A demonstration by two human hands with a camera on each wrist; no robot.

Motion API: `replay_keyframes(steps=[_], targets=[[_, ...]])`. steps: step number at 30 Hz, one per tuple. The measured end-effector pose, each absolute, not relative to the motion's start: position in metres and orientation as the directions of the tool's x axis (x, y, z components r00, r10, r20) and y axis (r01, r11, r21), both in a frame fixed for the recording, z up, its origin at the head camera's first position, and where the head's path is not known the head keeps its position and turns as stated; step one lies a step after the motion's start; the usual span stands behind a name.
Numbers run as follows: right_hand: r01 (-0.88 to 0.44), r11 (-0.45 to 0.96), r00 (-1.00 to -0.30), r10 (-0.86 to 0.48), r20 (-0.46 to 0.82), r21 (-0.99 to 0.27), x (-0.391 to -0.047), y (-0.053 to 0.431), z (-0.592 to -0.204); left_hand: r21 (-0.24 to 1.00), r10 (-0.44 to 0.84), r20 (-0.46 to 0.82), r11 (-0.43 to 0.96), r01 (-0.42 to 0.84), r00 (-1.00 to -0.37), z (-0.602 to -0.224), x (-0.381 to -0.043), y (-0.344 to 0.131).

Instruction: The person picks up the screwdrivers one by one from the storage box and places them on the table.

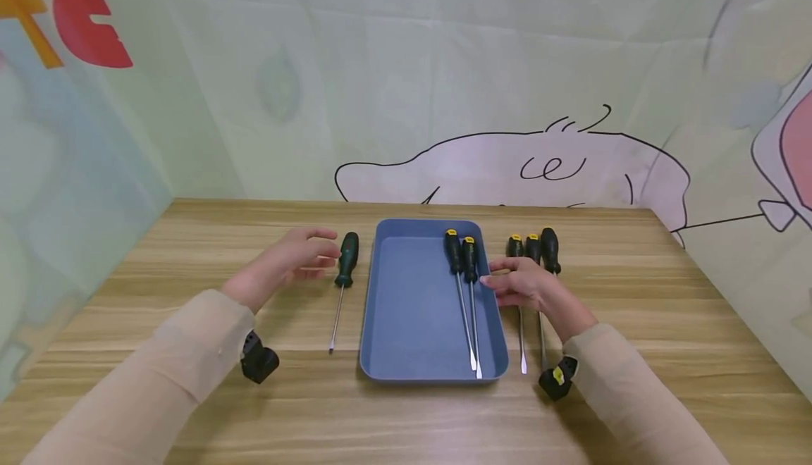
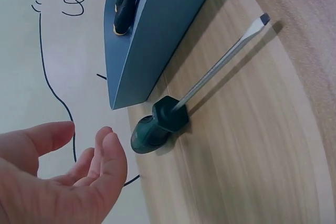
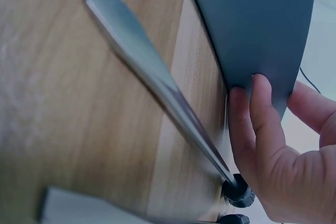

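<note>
On the wooden table stands a blue rectangular tray. Two screwdrivers with black-and-yellow handles lie along its right side inside. My right hand holds the tray's right wall, its fingertips on the outer face and the thumb at the rim. Left of the tray lies a screwdriver with a dark green handle, its flat tip toward me. My left hand hovers beside that handle with loosely bent fingers and holds nothing. In the left wrist view a gap shows between fingers and handle.
Right of the tray lie more screwdrivers, partly hidden under my right hand and wrist; their long shafts point toward me. A printed cloth backdrop rises behind the table's far edge. A black wrist device sits at my left cuff.
</note>
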State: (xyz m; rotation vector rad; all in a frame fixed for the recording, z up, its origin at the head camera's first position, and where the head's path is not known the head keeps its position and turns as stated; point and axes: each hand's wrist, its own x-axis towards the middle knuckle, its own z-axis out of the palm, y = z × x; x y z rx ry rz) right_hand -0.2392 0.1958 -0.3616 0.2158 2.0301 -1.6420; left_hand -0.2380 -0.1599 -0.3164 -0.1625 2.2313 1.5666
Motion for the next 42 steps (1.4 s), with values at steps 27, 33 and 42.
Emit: replay_keyframes(steps=[27,33,42], targets=[[0.433,0.242,-0.857,-0.186,-0.48,-0.868,-0.239,0.194,-0.362,0.893,0.193,-0.385,0.326,-0.311,-0.902,-0.304,-0.25,-0.133],[0.431,0.241,-0.856,-0.196,-0.479,-0.87,-0.238,0.194,-0.359,0.9,0.195,-0.381,0.303,-0.314,-0.904,-0.303,-0.254,-0.126],[0.433,0.241,-0.855,-0.194,-0.481,-0.868,-0.238,0.194,-0.359,0.909,0.231,-0.378,0.276,-0.313,-0.896,-0.305,-0.255,-0.115]])
